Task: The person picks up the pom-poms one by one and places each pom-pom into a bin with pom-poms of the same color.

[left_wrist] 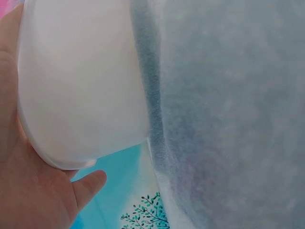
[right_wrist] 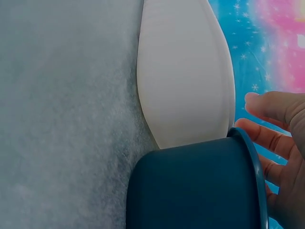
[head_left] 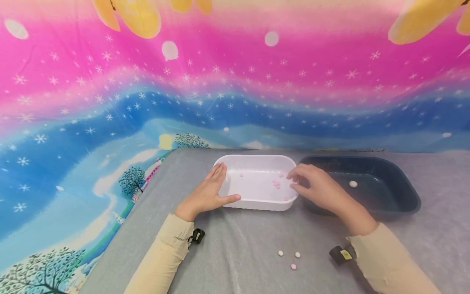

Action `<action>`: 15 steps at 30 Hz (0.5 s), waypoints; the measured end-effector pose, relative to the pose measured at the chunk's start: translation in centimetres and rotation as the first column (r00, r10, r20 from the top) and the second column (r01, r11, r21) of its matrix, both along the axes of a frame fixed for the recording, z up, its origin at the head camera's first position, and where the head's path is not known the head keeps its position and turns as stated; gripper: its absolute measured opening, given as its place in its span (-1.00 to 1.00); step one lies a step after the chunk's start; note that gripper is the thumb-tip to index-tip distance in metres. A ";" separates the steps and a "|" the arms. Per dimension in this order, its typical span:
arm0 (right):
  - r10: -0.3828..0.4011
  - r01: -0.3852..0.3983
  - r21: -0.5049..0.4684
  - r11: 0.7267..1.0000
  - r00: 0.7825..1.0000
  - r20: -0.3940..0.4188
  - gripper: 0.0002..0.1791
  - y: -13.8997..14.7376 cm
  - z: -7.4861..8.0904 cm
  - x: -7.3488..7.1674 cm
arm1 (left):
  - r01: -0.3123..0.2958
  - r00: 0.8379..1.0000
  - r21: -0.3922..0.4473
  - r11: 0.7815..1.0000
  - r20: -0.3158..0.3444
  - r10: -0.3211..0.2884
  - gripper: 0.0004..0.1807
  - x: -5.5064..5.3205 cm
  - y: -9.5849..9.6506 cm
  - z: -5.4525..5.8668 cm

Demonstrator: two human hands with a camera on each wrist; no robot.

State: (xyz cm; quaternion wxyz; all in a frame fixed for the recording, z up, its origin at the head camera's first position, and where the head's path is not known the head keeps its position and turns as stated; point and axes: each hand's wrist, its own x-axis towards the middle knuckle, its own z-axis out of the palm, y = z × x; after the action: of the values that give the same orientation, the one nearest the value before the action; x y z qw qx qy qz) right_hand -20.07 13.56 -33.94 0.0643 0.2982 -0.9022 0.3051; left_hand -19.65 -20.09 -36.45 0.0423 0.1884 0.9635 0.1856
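Note:
A white plastic basin (head_left: 253, 206) holds several small pink balls (head_left: 276, 183). My left hand (head_left: 207, 194) rests on its left end, fingers straight along the rim and the thumb over the front edge. In the left wrist view, that hand (left_wrist: 33, 191) lies against the basin's wall (left_wrist: 81, 86). My right hand (head_left: 323, 188) hovers at the basin's right end, over the near corner of a dark blue basin (head_left: 407, 200). Its fingers are loosely bent, thumb and fingertips apart. Nothing shows between them in the right wrist view, where the fingers (right_wrist: 271, 138) are beside the dark rim.
One whitish ball (head_left: 353, 184) lies in the dark basin. In front, on the grey cloth (head_left: 242, 253), are two whitish balls (head_left: 298, 255) and a pink ball (head_left: 293, 267). A colourful snowflake-patterned backdrop (head_left: 235, 81) hangs behind the table.

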 end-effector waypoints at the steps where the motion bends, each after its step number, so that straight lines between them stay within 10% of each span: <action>1: -0.001 0.001 0.004 1.000 1.000 -0.005 -0.83 0.0 0.0 0.1 | 0.000 1.000 0.003 1.000 0.001 0.000 0.20 0.0 0.0 0.0; 15: 0.003 -0.001 0.046 0.999 0.999 -0.042 -0.85 1.3 0.6 1.6 | -0.008 1.000 -0.001 1.000 0.007 0.008 0.21 0.0 0.1 0.0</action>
State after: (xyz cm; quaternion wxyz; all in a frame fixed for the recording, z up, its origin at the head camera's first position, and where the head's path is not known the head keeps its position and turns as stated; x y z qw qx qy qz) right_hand -18.45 14.85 -33.36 0.0758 0.3069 -0.9071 0.2779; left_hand -19.64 -20.03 -36.44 0.0450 0.1839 0.9641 0.1861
